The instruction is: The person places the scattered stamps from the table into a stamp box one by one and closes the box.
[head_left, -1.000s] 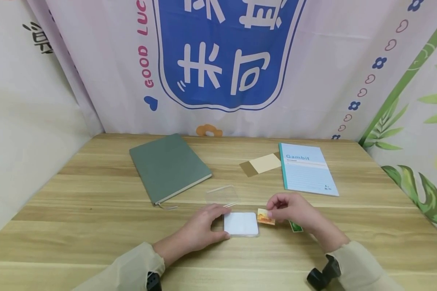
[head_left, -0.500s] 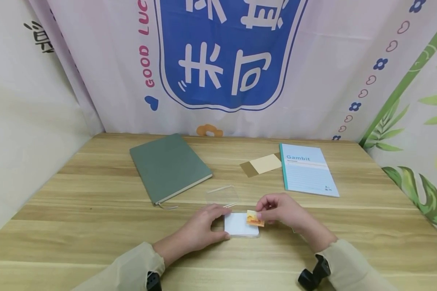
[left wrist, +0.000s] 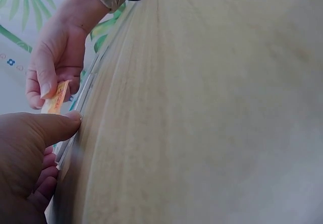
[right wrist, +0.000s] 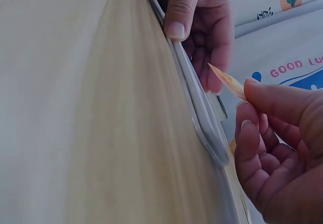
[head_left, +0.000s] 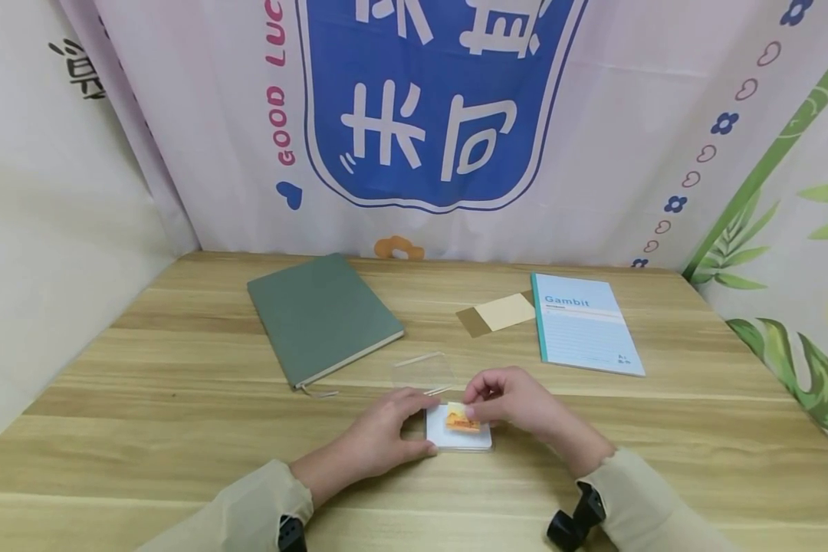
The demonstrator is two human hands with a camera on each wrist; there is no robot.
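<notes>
In the head view a small orange-and-yellow picture piece, like a stamp (head_left: 459, 423), is over a flat white-topped case (head_left: 441, 439) with clear edges and rounded corners. My right hand (head_left: 513, 400) pinches the stamp by its right side between thumb and forefinger; the right wrist view shows the stamp (right wrist: 226, 81) tilted and clear of the case (right wrist: 196, 103). My left hand (head_left: 379, 437) holds the case's left end, thumb on the near edge and fingers at the far edge. In the left wrist view the left thumb presses the case's edge.
A clear plastic lid-like piece (head_left: 422, 371) lies just behind the case. Farther back are a green notebook (head_left: 324, 318), a cream-and-brown card (head_left: 504, 312) and a pale blue Gambit notebook (head_left: 589, 326). A printed curtain (head_left: 234, 153) hangs behind the wooden table.
My right hand has carried the stamp leftward from beside the case to over its white top. A green piece seen earlier is now hidden by the right arm. The left hand stays put.
</notes>
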